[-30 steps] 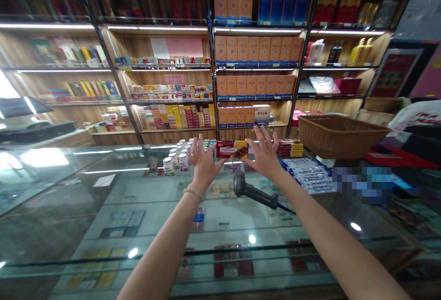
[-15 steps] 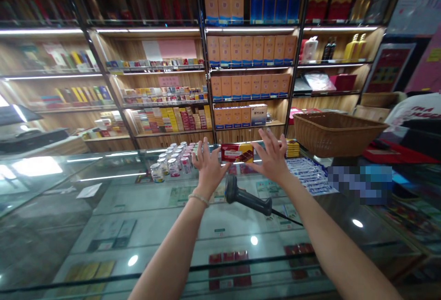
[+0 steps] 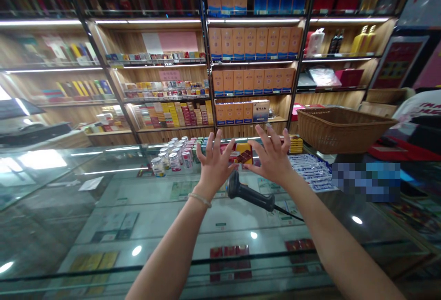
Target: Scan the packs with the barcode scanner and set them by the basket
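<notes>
A red and yellow chocolate box (image 3: 244,154) with chocolate pieces pictured on it stands between my two hands, facing me above the glass counter. My left hand (image 3: 215,158) has its fingers spread and covers the box's left part. At the box's right end, my right hand (image 3: 270,155) has its fingers spread too, thumb and forefinger close to the edge; whether they press on it is hard to tell. A dark handheld barcode scanner (image 3: 250,194) lies just below on the glass, its cable running right.
Several cans (image 3: 172,157) stand in rows to the left. Blue and white packets (image 3: 310,173) and yellow packs (image 3: 295,144) lie to the right, near a brown wicker basket (image 3: 344,132). The glass counter (image 3: 155,226) holds flat packs. Stocked shelves (image 3: 255,63) line the back wall.
My left hand has shifted right, so it now hides the left part of the chocolate box. My right hand stays by the right end. The view has tilted slightly.
</notes>
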`<state>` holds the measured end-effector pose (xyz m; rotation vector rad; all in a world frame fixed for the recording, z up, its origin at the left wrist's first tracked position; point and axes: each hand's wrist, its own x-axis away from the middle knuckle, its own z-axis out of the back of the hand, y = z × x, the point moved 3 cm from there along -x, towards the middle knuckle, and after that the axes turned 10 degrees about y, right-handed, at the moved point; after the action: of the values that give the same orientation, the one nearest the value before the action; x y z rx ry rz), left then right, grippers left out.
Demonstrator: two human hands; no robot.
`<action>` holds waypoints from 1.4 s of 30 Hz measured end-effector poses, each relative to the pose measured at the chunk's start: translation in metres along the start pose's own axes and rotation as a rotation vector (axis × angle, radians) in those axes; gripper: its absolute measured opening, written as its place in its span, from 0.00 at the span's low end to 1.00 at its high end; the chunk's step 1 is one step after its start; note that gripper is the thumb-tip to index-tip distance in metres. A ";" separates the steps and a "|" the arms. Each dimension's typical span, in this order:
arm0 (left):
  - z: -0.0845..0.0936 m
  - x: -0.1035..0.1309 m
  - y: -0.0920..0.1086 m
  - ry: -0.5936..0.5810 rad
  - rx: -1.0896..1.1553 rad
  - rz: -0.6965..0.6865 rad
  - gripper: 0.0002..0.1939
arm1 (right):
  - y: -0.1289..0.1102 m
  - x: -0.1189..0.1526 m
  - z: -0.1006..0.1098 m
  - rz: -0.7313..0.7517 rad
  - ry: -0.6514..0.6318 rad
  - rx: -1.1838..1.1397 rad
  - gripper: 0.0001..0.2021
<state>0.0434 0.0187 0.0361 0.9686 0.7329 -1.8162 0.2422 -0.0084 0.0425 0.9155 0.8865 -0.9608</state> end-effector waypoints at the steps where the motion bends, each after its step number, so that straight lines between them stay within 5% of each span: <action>1: 0.001 0.001 0.002 0.010 -0.003 -0.017 0.42 | -0.002 -0.001 0.001 0.015 0.016 0.004 0.30; 11: 0.004 0.003 0.010 0.197 0.000 -0.116 0.28 | -0.014 -0.001 0.007 0.086 0.108 -0.040 0.27; 17: 0.004 0.005 0.005 0.139 0.058 -0.041 0.28 | -0.011 0.001 0.013 0.043 0.011 -0.104 0.32; 25: 0.005 0.005 -0.002 0.099 0.175 0.032 0.35 | 0.027 0.010 -0.003 -0.278 -0.093 -0.143 0.30; 32: 0.004 0.008 0.011 0.086 0.285 -0.060 0.36 | 0.011 0.021 -0.024 -0.224 -0.231 -0.258 0.41; 42: 0.002 0.010 0.013 0.057 0.325 -0.077 0.39 | 0.005 0.022 -0.025 -0.226 -0.203 -0.289 0.30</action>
<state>0.0524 0.0075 0.0280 1.2198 0.5229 -2.0223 0.2484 0.0101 0.0148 0.4698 0.9382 -1.0643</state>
